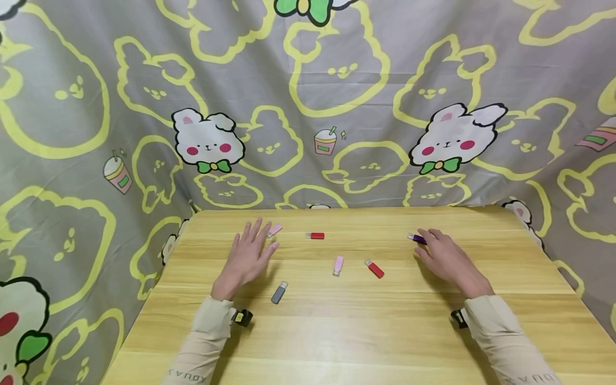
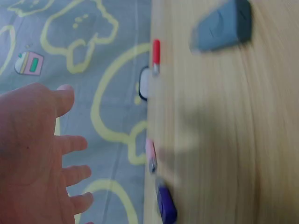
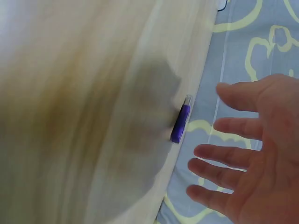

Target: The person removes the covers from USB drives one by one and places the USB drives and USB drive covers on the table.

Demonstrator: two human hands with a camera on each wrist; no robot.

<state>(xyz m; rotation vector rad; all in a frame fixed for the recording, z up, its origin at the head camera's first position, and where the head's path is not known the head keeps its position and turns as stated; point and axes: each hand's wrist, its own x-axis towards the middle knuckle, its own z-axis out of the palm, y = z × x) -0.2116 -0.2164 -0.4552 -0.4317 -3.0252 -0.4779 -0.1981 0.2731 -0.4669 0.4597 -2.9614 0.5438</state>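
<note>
My left hand [image 1: 246,258] hovers over the left part of the wooden table, its fingers spread and holding nothing. Just past its fingertips lies a pink USB flash drive [image 1: 275,230]. A purple USB flash drive [image 2: 166,204] shows in the left wrist view but is hidden under that hand in the head view. Nearer the wrist sits a grey USB flash drive [image 1: 279,292]. On the right, my other hand [image 1: 445,258] is held above the table with relaxed fingers, nothing in its grasp. Its fingertips overlap another purple USB flash drive [image 1: 417,238] in the head view; the right wrist view shows them apart.
Between the hands lie a red flash drive [image 1: 315,236], a second pink one [image 1: 338,266] and a second red one [image 1: 374,268]. A grey patterned curtain [image 1: 269,80] hangs along the back and sides of the table [image 1: 337,342].
</note>
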